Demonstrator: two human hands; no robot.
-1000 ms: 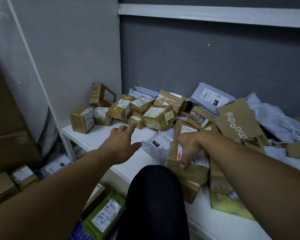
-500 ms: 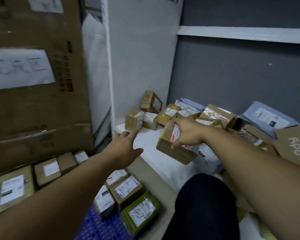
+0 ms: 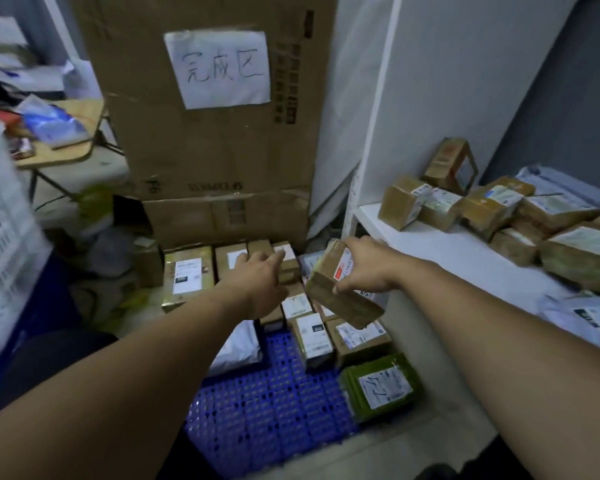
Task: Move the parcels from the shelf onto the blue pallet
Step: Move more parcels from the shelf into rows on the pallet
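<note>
While pinching a taped, oblong cardboard parcel (image 3: pixel 343 303) in the right grip (image 3: pixel 364 268), holds it tilted above boxes (image 3: pixel 312 334) on the perforated blue pallet (image 3: pixel 274 410). Holds the left grip (image 3: pixel 257 275) loose-fingered and empty over the same boxes.

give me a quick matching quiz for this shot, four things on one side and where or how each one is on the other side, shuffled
Things
1. brown cardboard parcel with a red-marked label
2. flat green parcel with a white label
3. white handwritten paper sign
4. left hand

Place or state
A. stuck on the tall brown cardboard box
B. lying on the blue plastic pallet
C. held in the right hand
D. open, holding nothing

Pairs: 1-C, 2-B, 3-A, 4-D
</note>
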